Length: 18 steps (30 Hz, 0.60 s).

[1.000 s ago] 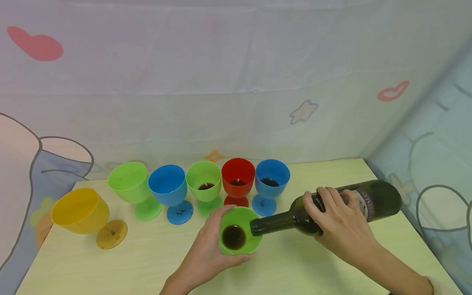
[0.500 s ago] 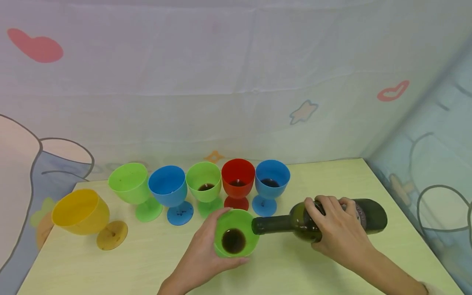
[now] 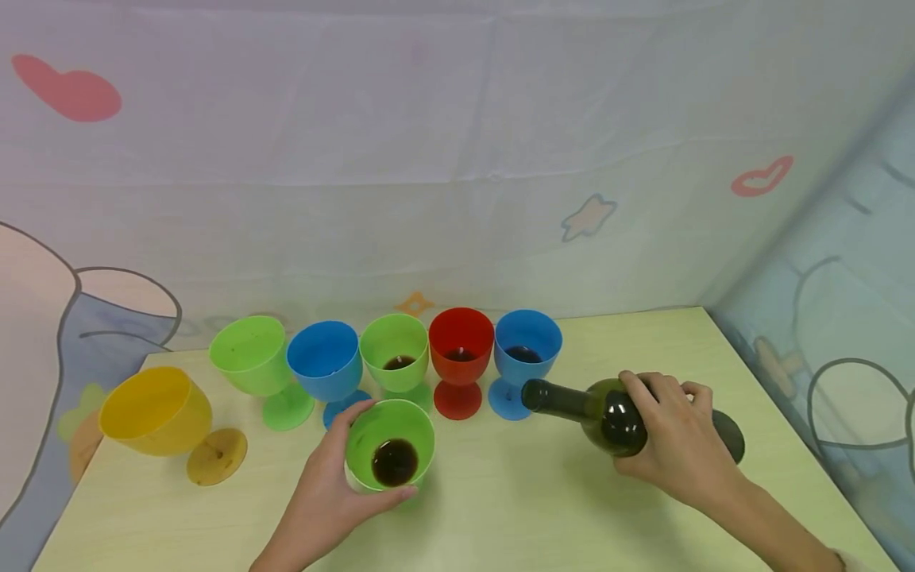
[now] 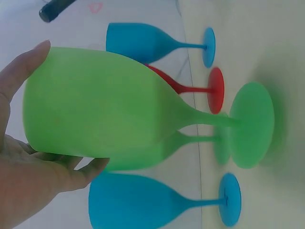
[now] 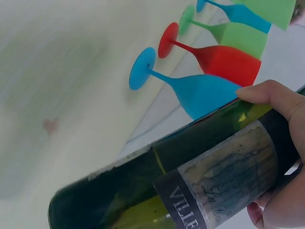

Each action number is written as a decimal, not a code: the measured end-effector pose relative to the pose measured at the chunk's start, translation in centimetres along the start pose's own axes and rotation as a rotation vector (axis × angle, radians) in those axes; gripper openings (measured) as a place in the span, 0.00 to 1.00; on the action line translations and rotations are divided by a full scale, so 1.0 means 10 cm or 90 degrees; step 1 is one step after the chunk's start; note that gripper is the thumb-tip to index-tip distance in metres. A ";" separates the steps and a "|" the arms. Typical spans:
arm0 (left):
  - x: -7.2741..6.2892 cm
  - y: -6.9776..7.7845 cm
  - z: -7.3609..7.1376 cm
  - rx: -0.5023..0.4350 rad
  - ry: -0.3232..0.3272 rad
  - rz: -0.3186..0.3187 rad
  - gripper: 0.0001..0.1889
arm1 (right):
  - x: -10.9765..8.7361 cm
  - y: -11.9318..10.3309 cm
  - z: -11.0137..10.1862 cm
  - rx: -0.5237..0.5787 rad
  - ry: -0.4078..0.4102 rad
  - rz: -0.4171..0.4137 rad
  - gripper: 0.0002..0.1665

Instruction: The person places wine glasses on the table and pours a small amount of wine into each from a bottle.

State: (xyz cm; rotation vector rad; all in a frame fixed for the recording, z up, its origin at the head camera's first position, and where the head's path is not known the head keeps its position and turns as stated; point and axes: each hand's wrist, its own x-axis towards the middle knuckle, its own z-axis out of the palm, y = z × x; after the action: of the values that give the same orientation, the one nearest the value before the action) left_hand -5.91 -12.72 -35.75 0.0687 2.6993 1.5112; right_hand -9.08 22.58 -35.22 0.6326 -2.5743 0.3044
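My left hand (image 3: 325, 485) grips a green goblet (image 3: 368, 429) by its bowl, thumb on the near side and fingers on the far side. Dark liquid lies in the bottom. In the left wrist view this goblet (image 4: 100, 100) has its foot close to the tabletop; whether it touches I cannot tell. Over on the right, my right hand (image 3: 675, 445) holds a dark green wine bottle (image 3: 618, 421) round its body, tilted with the neck toward the left. A label shows on the bottle (image 5: 214, 176) in the right wrist view. The bottle's mouth is apart from the held goblet.
Along the back stand a blue goblet (image 3: 529, 334), a red goblet (image 3: 462, 342) and a green goblet (image 3: 395, 342), each with dark liquid. Further left are another blue goblet (image 3: 325, 357), another green goblet (image 3: 248, 357) and a yellow goblet (image 3: 157, 409). A printed cloth (image 3: 322, 199) hangs behind.
The left hand has carried the green goblet leftward, away from the bottle. The right hand has raised the bottle's neck and drawn it right, off the goblet's rim.
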 end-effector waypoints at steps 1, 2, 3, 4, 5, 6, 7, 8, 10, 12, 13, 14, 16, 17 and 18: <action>-0.01 -0.02 -0.03 0.006 0.006 0.001 0.49 | 0.00 0.01 0.00 0.006 -0.002 0.009 0.49; -0.02 -0.05 -0.07 0.011 0.012 0.001 0.49 | -0.01 0.03 0.00 0.012 -0.003 0.018 0.49; -0.02 -0.07 -0.10 0.018 0.017 0.001 0.49 | -0.01 0.04 0.00 0.020 -0.004 0.026 0.49; -0.03 -0.09 -0.13 0.025 0.020 -0.003 0.49 | -0.02 0.06 0.01 0.026 -0.003 0.033 0.49; -0.03 -0.11 -0.16 0.033 0.023 -0.009 0.49 | -0.02 0.07 0.01 0.033 0.000 0.039 0.50; -0.03 -0.13 -0.19 0.041 0.025 -0.014 0.49 | -0.02 0.09 0.02 0.043 0.006 0.042 0.49; -0.04 -0.16 -0.22 0.048 0.026 -0.021 0.50 | -0.02 0.10 0.02 0.052 0.012 0.046 0.49; -0.04 -0.18 -0.25 0.053 0.029 -0.025 0.50 | -0.03 0.12 0.03 0.062 0.018 0.048 0.49; -0.03 -0.22 -0.29 0.059 0.034 -0.029 0.50 | -0.03 0.14 0.04 0.080 0.032 0.050 0.48; -0.02 -0.26 -0.33 0.061 0.040 -0.028 0.50 | -0.03 0.16 0.06 0.095 0.040 0.054 0.47; -0.01 -0.28 -0.35 0.060 0.043 -0.028 0.50 | -0.04 0.17 0.06 0.100 0.043 0.057 0.47; 0.00 -0.30 -0.36 0.059 0.044 -0.030 0.50 | -0.04 0.18 0.07 0.104 0.045 0.060 0.47; 0.02 -0.33 -0.39 0.058 0.043 -0.039 0.50 | -0.04 0.21 0.08 0.115 0.044 0.075 0.47; 0.03 -0.34 -0.40 0.057 0.042 -0.043 0.51 | -0.03 0.22 0.08 0.124 0.042 0.084 0.48; 0.04 -0.35 -0.41 0.055 0.043 -0.046 0.51 | -0.03 0.23 0.09 0.132 0.040 0.094 0.48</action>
State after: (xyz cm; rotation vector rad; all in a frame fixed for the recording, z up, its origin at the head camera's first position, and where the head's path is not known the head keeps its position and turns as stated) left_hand -6.67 -18.02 -36.56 -0.0761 2.7861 1.4015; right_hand -10.29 24.43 -36.38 0.4955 -2.5529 0.6374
